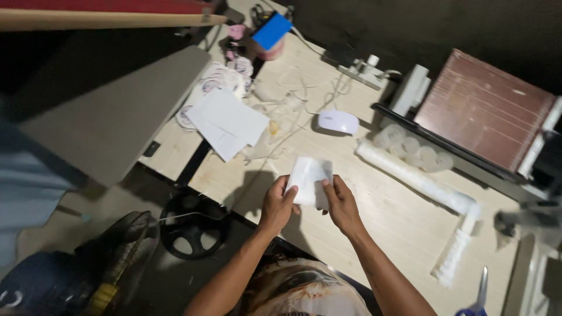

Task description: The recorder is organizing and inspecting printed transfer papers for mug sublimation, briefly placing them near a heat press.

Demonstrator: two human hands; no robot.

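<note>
Left hand (pixel 279 205) and right hand (pixel 341 203) both pinch a small white plastic bag (pixel 310 180) between them, held just above the table (pixel 404 228), near its front edge; white mouse (pixel 338 122) lies beyond.

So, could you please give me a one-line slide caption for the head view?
Both hands, left hand and right hand, hold a white packet above a cluttered wooden table.

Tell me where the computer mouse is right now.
In the head view the white computer mouse lies on the light wooden table, beyond the small white packet both hands hold, right of the loose white papers.
</note>
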